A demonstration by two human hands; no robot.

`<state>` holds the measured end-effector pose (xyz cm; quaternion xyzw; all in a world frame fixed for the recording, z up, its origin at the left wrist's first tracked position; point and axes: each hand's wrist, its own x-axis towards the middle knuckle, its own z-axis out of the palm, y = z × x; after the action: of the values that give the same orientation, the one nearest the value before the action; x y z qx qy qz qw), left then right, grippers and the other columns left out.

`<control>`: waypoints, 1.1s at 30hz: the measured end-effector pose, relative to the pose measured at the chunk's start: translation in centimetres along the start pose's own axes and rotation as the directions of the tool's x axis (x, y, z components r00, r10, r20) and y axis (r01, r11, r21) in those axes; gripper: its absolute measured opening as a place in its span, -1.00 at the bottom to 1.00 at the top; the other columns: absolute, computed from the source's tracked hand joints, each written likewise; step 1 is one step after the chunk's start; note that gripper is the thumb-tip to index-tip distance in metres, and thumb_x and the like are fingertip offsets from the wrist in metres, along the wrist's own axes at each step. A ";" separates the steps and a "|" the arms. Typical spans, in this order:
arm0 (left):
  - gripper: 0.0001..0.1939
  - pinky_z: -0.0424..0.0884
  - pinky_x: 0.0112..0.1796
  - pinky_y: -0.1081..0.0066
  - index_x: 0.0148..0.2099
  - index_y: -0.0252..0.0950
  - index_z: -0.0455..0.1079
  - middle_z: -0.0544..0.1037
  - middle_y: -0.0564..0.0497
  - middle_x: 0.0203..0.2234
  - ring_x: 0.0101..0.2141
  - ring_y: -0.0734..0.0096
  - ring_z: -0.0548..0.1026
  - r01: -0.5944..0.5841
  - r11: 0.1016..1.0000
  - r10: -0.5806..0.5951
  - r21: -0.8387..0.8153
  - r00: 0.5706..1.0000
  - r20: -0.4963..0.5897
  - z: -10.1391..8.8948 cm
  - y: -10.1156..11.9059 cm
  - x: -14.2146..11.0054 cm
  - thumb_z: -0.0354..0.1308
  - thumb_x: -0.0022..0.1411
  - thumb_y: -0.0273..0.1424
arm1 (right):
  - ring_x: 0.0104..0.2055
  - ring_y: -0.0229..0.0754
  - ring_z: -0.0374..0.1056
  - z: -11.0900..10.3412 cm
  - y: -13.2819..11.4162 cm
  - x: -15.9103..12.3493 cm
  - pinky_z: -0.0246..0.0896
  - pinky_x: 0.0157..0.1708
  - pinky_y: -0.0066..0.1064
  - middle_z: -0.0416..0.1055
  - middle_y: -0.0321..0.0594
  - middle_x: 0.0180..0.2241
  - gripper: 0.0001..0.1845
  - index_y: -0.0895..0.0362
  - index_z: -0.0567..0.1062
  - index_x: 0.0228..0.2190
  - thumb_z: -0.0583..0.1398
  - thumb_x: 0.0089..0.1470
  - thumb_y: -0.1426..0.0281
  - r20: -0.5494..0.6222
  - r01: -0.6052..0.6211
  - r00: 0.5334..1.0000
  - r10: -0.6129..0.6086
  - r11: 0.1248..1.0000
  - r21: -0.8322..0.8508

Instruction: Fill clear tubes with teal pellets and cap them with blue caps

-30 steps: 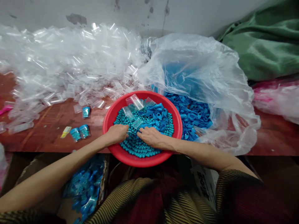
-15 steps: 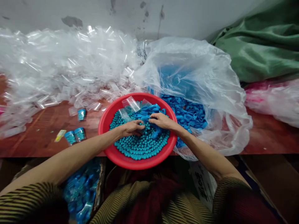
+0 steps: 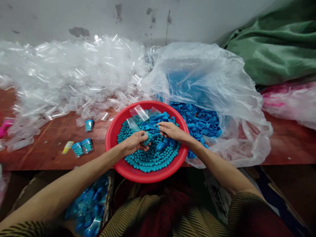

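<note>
A left hand point(image 3: 135, 144) closes thumb and fingers around a clear container point(image 3: 147, 139) of turquoise beads, held above the beads in a red basin point(image 3: 147, 178). The fingers hide too much of the container to tell which way its mouth points or how its long axis runs. Just to its right, over the basin's middle, the right hand point(image 3: 171, 129) brings thumb and fingertips close together among blue pieces point(image 3: 154, 126) (whether a piece is pinched between them cannot be told).

Inside the basin, turquoise beads point(image 3: 150, 161) spread toward the near rim, and the blue pieces pile at the centre and right. An empty clear tube point(image 3: 141, 113) lies by the basin's far rim, its long axis slanting from far left to near right, with others beside it.

Left of the basin, three bead-filled containers rest on the red table point(image 3: 51, 144): one alone point(image 3: 89, 125), and two side by side point(image 3: 82, 148), their blue ends facing away from the person. A heap of clear tubes point(image 3: 74, 72) rises behind and left of the basin. To its right, a plastic bag point(image 3: 209, 72) lies open around more blue pieces point(image 3: 201, 120). Below left, a box point(image 3: 110, 194) holds blue items.
</note>
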<state>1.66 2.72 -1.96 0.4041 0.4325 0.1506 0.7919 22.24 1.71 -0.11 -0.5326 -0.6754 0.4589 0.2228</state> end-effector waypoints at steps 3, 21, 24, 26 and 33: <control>-0.54 0.37 -0.56 0.50 -0.26 -0.27 0.15 0.46 0.10 -0.54 -0.60 0.50 0.46 -0.063 0.998 0.063 -0.014 0.998 -0.010 0.4 -0.2 -0.4 0.31 -0.05 -0.17 | -0.64 -0.35 0.12 0.5 -0.7 -0.5 0.07 -0.61 -0.50 0.20 -0.42 -0.58 -0.68 0.16 0.28 -0.05 -0.05 0.22 0.31 0.165 -0.059 0.986 0.039 0.991 0.121; -0.44 0.36 -0.67 0.47 0.04 -0.25 0.07 0.36 0.12 -0.47 -0.62 0.50 0.40 -0.284 0.947 0.301 0.150 0.947 -0.108 2.2 -0.8 -2.1 0.18 0.04 -0.22 | -0.65 -0.39 0.20 3.4 -1.1 -1.3 0.14 -0.63 -0.53 0.22 -0.44 -0.56 -0.80 0.12 0.30 -0.18 0.01 0.17 0.32 -0.064 0.060 0.997 -0.043 0.954 0.293; -0.43 0.34 -0.67 0.50 0.07 -0.24 0.08 0.39 0.09 -0.43 -0.61 0.51 0.41 -0.283 0.952 0.297 0.116 0.947 -0.122 2.1 -0.8 -2.1 0.18 0.05 -0.23 | -0.61 -0.38 0.20 3.7 -1.0 -1.4 0.14 -0.58 -0.51 0.26 -0.42 -0.54 -0.83 0.12 0.30 -0.27 0.02 0.17 0.29 -0.153 0.086 0.987 -0.049 0.966 0.244; -0.43 0.33 -0.69 0.49 0.08 -0.25 0.08 0.37 0.12 -0.47 -0.64 0.52 0.40 -0.285 0.950 0.300 0.127 0.945 -0.127 2.1 -0.9 -2.0 0.18 0.05 -0.24 | -0.58 -0.37 0.20 3.7 -1.2 -1.6 0.14 -0.53 -0.50 0.28 -0.41 -0.55 -0.84 0.11 0.30 -0.31 0.02 0.17 0.29 -0.200 0.114 0.977 -0.078 0.979 0.172; -0.42 0.28 -0.71 0.51 0.12 -0.24 0.12 0.40 0.12 -0.51 -0.69 0.55 0.37 -0.285 0.948 0.306 0.144 0.940 -0.151 2.2 -1.2 -1.6 0.17 0.07 -0.28 | -0.54 -0.34 0.20 3.7 -1.3 -1.9 0.13 -0.48 -0.48 0.28 -0.39 -0.54 -0.82 0.10 0.28 -0.39 0.02 0.18 0.28 -0.210 0.127 0.973 -0.099 0.984 0.124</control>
<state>2.37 -0.10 -1.28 0.4970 0.4415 0.2758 0.6942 19.31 -1.47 -0.44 -0.5208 -0.6454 0.4340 0.3521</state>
